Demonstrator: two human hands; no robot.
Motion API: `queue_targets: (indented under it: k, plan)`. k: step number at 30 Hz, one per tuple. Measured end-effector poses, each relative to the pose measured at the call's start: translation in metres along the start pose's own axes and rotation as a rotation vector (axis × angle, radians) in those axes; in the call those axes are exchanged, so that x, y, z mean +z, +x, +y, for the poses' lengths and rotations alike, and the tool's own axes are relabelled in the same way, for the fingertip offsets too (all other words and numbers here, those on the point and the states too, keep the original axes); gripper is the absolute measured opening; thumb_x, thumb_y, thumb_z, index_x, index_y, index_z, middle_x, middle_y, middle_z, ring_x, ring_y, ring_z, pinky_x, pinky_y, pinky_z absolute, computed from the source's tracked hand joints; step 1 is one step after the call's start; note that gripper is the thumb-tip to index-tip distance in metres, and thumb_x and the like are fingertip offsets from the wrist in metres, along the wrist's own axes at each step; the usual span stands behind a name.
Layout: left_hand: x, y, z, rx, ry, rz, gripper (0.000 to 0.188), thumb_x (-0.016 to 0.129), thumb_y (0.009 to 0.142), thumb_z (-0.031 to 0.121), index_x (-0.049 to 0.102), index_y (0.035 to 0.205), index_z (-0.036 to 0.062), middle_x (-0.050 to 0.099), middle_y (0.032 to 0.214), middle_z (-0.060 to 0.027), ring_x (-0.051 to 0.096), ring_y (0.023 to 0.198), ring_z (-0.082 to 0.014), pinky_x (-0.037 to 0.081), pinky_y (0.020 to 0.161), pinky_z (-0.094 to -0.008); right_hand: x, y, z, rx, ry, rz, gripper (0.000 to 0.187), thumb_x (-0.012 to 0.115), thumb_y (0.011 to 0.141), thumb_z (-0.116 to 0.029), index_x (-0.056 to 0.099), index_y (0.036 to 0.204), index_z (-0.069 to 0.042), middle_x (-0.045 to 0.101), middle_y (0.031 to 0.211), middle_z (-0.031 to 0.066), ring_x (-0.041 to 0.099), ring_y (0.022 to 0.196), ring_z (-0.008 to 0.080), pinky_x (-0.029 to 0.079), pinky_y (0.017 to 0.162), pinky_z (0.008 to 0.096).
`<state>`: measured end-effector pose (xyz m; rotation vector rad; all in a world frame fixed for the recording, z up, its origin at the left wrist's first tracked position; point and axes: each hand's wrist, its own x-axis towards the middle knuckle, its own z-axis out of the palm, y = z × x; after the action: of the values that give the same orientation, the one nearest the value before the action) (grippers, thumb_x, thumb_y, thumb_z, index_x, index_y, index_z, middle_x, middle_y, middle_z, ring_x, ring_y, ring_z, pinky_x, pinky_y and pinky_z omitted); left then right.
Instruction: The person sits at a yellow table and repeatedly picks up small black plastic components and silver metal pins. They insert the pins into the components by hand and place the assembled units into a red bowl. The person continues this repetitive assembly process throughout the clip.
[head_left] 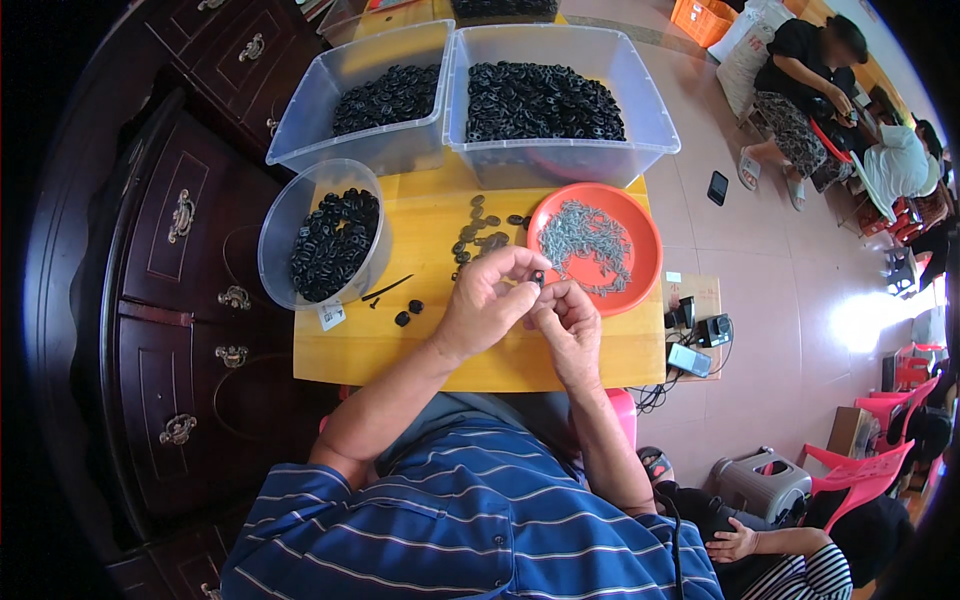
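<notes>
Between thumb and index finger, my left hand [488, 308] pinches a small black plastic part [539, 277]. My right hand [570, 330] is just beside it, its fingertips pressed together close to the part; whatever they hold is hidden. Right behind both hands, a red round plate [642, 270] holds a heap of small silver screw-like pieces [585, 240]. Dark oval pieces [480, 240] lie loose left of the plate. Closer to my left forearm are a few black pieces [403, 318] and a thin black strip [388, 287].
A round clear tub [272, 245] of black parts stands at the table's left edge. Two clear bins [560, 150] [350, 150] of black parts fill the back. Dark wooden cabinets [200, 300] flank the yellow table [480, 375]. Other people sit to the right.
</notes>
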<state>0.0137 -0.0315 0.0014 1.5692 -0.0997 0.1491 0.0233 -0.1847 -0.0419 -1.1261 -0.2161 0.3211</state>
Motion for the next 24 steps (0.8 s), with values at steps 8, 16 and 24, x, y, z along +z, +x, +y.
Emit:
queue_targets:
  k: [8,16,24]
  plan:
    - [0.0019,-0.0018,0.0064,-0.072,-0.088,-0.070,0.025,0.057,0.091,-0.004,0.063,0.115,-0.0013,0.063,0.103,-0.0039,0.060,0.090,-0.0069,0.053,0.074,-0.0234,-0.0009,0.0013,-0.0007,-0.003,0.009,0.014,0.007,0.059,0.094,0.004,0.059,0.100,0.001,0.065,0.089,0.0017,0.062,0.080,0.0082,0.053,0.076,0.0250]
    - [0.0018,-0.0023,0.0076,-0.058,-0.048,-0.080,0.024,0.057,0.093,-0.002,0.063,0.116,-0.0008,0.063,0.099,-0.0023,0.059,0.085,-0.0053,0.051,0.075,-0.0220,0.0014,0.0013,-0.0022,0.011,0.062,0.031,0.011,0.058,0.092,0.006,0.059,0.102,0.001,0.065,0.089,0.0020,0.062,0.080,0.0087,0.053,0.076,0.0255]
    - [0.0028,-0.0053,0.0069,-0.015,-0.073,-0.058,0.024,0.057,0.092,-0.003,0.062,0.116,-0.0022,0.064,0.097,-0.0029,0.059,0.080,-0.0060,0.051,0.072,-0.0232,0.0004,0.0005,-0.0011,-0.021,0.037,0.025,0.007,0.059,0.094,0.004,0.058,0.100,0.000,0.064,0.089,0.0013,0.061,0.080,0.0075,0.052,0.076,0.0244]
